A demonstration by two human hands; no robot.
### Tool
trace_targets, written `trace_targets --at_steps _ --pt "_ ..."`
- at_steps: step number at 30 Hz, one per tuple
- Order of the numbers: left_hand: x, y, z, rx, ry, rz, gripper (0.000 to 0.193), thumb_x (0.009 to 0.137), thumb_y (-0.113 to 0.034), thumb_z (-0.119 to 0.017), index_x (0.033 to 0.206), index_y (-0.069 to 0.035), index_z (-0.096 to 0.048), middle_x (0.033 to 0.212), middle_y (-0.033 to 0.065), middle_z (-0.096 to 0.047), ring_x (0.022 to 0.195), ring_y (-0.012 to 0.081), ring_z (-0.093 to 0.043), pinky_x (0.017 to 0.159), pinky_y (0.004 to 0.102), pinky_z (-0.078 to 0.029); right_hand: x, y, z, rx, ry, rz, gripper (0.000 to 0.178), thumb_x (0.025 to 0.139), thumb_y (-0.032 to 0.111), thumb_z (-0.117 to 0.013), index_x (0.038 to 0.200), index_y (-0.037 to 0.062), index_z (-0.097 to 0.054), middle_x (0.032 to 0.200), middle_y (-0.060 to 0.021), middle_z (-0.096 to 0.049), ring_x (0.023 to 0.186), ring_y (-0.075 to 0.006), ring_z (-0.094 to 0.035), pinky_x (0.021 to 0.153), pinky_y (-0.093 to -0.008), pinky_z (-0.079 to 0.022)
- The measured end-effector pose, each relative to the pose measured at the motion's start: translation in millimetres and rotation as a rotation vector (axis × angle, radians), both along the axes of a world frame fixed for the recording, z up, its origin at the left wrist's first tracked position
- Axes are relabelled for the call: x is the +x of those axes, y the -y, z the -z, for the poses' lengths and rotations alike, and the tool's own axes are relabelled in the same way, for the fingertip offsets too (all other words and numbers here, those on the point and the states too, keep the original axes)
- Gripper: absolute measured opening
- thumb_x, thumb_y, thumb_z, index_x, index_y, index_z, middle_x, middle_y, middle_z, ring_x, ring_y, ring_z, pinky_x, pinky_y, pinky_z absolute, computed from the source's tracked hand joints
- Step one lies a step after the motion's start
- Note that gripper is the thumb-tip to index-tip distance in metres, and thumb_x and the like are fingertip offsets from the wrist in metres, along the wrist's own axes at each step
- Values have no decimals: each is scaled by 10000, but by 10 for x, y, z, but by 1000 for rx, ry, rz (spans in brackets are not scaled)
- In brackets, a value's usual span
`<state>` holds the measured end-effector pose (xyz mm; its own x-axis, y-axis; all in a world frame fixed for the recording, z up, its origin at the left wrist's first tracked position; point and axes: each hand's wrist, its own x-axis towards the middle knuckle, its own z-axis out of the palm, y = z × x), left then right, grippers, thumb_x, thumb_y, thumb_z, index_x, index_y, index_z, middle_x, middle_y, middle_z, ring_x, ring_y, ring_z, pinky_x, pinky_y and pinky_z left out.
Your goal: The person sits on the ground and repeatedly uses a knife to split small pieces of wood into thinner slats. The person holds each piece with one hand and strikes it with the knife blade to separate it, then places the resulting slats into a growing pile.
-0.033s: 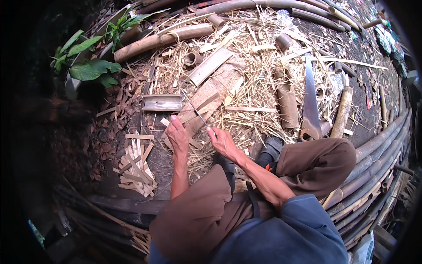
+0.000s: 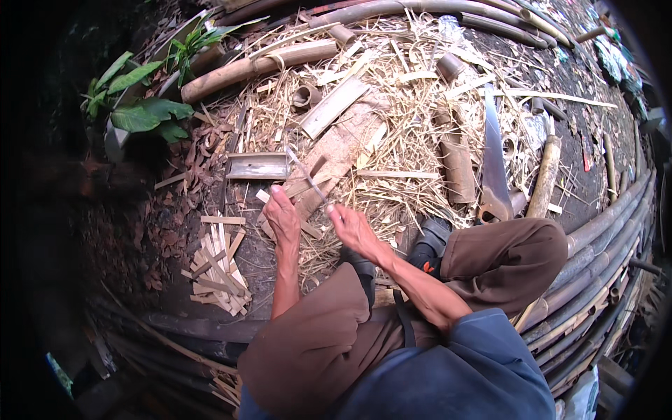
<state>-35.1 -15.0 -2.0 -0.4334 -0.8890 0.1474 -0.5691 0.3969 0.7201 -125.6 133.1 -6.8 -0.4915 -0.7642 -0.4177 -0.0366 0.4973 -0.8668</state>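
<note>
A slim knife [image 2: 306,172] is held in the right hand [image 2: 355,227], whose grip is closed around the handle end; the handle itself is almost wholly covered by the fingers. The blade is slanted up and to the left, blurred and pale along its length, so that its cutting edge cannot be made out.

The left hand [image 2: 282,218] is seen from the back, just left of the knife. Its fingertips are mostly hidden, and whether its grip is closed on anything cannot be told. Beside it a thin bamboo strip [image 2: 299,187] is laid toward the upper right, partly crossed by the blade, over a worn wooden board [image 2: 344,134]. The board's outline is blurred by loose shavings [image 2: 413,143].

Above the left hand, a split bamboo trough [image 2: 257,166] is set with its hollow upward. Nearer the body, cut strips [image 2: 221,269] are heaped on the ground, many half covered by others. A saw [image 2: 495,157] is laid at the right, its handle partly obscured near the trousered knee [image 2: 507,255]. One shoe [image 2: 432,238] is partly covered by the trouser leg. The far left is lost in darkness, and the stacked poles [image 2: 595,238] are cut off by the dark rim.
</note>
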Motion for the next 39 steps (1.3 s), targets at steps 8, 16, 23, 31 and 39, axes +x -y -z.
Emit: trace_targets --at_steps 8,16,23,31,39 --pt "-142 -148 -114 58 -10 -52 601 1034 -361 -311 791 104 -605 637 238 -598 598 385 -558 603 482 -408 40 -229 287 -76 -211 8 367 999 355 -461 964 27 -621 751 -248 -641 710 -416 -645 654 -488 -505" --pt "-27 -67 -75 -28 -16 -44 581 1033 -337 -308 777 94 -601 609 215 -598 576 375 -592 570 472 -426 -8 -235 126 -81 -103 -37 429 995 384 -442 948 9 -644 756 -288 -628 775 -471 -634 706 -560 -483" --pt "-162 -150 -144 12 -94 44 546 1028 -299 -321 772 114 -568 620 229 -603 553 357 -606 558 451 -444 -194 -475 560 45 -199 -22 422 990 370 -452 957 -2 -648 761 -280 -640 771 -476 -628 700 -523 -482" --pt "692 -135 182 572 -223 -82 522 1027 -337 -350 891 77 -637 716 143 -682 587 187 -656 562 329 -512 -443 -595 889 4 -191 -9 501 1001 433 -438 887 -17 -625 720 -145 -609 687 -257 -590 682 -397 -478" --pt "2398 -368 566 296 -579 -866 571 1028 -439 -334 991 63 -605 859 156 -672 746 239 -646 684 340 -503 -105 -669 932 35 -125 12 508 1016 421 -399 874 -16 -616 648 -68 -518 618 -166 -467 583 -344 -392"
